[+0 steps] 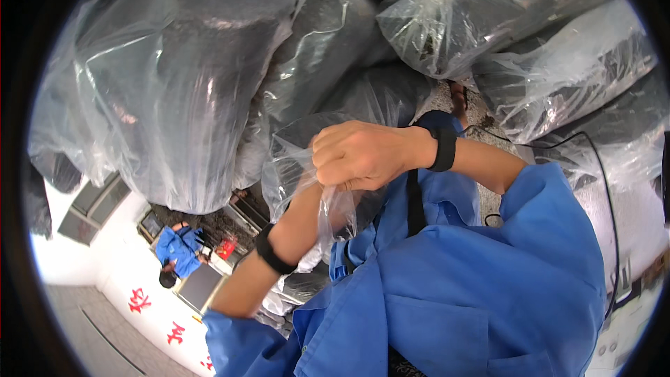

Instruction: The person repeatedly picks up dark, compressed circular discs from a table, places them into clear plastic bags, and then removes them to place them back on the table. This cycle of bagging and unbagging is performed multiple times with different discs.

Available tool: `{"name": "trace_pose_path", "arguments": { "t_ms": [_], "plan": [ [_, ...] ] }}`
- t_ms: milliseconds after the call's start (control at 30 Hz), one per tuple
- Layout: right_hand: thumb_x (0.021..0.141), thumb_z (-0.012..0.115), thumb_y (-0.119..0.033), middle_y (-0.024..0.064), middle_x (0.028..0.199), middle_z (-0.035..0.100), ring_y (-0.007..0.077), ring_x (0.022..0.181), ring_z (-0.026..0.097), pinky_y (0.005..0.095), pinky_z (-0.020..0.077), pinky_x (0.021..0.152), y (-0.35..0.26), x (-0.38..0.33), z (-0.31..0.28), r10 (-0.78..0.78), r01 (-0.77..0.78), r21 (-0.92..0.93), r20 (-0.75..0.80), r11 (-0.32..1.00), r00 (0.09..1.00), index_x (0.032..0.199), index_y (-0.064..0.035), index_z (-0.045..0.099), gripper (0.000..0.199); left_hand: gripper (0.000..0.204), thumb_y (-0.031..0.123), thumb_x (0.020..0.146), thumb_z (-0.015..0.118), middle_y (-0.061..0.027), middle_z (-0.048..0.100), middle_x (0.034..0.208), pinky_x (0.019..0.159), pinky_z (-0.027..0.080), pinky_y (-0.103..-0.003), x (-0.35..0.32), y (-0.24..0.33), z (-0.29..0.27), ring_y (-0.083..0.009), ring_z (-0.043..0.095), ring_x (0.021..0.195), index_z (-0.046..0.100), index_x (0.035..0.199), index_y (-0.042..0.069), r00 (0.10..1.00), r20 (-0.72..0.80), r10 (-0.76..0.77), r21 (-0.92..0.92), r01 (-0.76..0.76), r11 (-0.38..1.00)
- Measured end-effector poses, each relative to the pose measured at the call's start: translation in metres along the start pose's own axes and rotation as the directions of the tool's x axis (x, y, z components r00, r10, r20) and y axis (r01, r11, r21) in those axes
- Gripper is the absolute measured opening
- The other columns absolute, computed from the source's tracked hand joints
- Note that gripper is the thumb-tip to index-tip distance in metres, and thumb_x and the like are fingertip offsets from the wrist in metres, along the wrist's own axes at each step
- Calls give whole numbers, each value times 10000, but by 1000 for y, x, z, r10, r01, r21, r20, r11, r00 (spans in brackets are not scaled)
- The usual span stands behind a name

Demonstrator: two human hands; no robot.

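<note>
Both the right hand (357, 157) and the left hand (305, 197) brought together mid-view, in front of the wearer's chest. Right: fingers curled tight into a fist, gripping the gathered film of a clear plastic bag (286, 160). Left: mostly behind the right and partly veiled by film; cannot tell how far open it is or what it holds. Bag lies directly at the hands, its body spreading up and left of the fist, a loose crumpled tail hanging below it.

Black wristband (444, 149) on right wrist, a second black wristband (273, 250) on left. Wearer in a blue jacket (447, 300).

Large filled bag (202, 91), translucent over dark contents, stands left of the hands. More alike at upper right: one plump sack (481, 17), another sack (572, 80) below it. Thin black cable (604, 174) curves down the right side.

Lower left, well apart: co-worker (179, 250) in blue, near a red object (227, 247); white wall (125, 269) with red lettering.
</note>
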State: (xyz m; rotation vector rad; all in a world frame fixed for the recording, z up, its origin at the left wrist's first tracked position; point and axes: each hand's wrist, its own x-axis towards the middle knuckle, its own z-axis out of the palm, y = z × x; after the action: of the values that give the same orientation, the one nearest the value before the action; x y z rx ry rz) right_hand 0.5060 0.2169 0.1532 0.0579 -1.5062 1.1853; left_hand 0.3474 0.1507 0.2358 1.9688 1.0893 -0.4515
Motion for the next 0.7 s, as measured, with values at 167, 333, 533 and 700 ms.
{"name": "trace_pose_path", "arguments": {
  "t_ms": [167, 333, 533, 700],
  "plan": [
    [799, 662, -242, 110, 682, 501, 313, 704, 541, 408, 443, 661, -7, 20, 10, -97, 95, -23, -141, 995, 985, 774, -50, 522, 239, 364, 284, 749, 663, -67, 651, 1032, 1066, 129, -646, -14, 47, -60, -265, 569, 1076, 624, 1080, 138, 994, -6, -113, 233, 112, 966],
    [852, 624, -335, 109, 502, 421, 337, 503, 514, 414, 433, 568, -25, 54, 74, 101, -88, 192, -60, 977, 993, 591, -61, 439, 421, 614, 464, 842, 441, -224, 384, 1350, 1113, 90, -561, -25, 50, -51, -331, 336, 1314, 407, 1323, 84, 691, 495, -526, 230, 480, 847],
    [853, 603, -440, 92, 446, 426, 294, 406, 471, 369, 320, 381, -46, 64, 95, 146, -143, 151, -9, 978, 989, 523, -89, 402, 522, 547, 310, 800, 656, -107, 363, 1421, 982, 363, -546, -31, 23, 9, -339, 364, 1286, 498, 1290, 125, 939, -239, -248, -332, 161, 930],
    [843, 615, -413, 66, 445, 429, 264, 396, 469, 356, 304, 354, -64, 56, 100, 142, -139, 59, -62, 989, 988, 521, -96, 382, 508, 485, 287, 726, 708, -67, 409, 1360, 837, 290, -788, 37, 0, 39, -276, 278, 1323, 581, 1182, 181, 985, -140, -100, 312, 140, 940]
  ]
}}
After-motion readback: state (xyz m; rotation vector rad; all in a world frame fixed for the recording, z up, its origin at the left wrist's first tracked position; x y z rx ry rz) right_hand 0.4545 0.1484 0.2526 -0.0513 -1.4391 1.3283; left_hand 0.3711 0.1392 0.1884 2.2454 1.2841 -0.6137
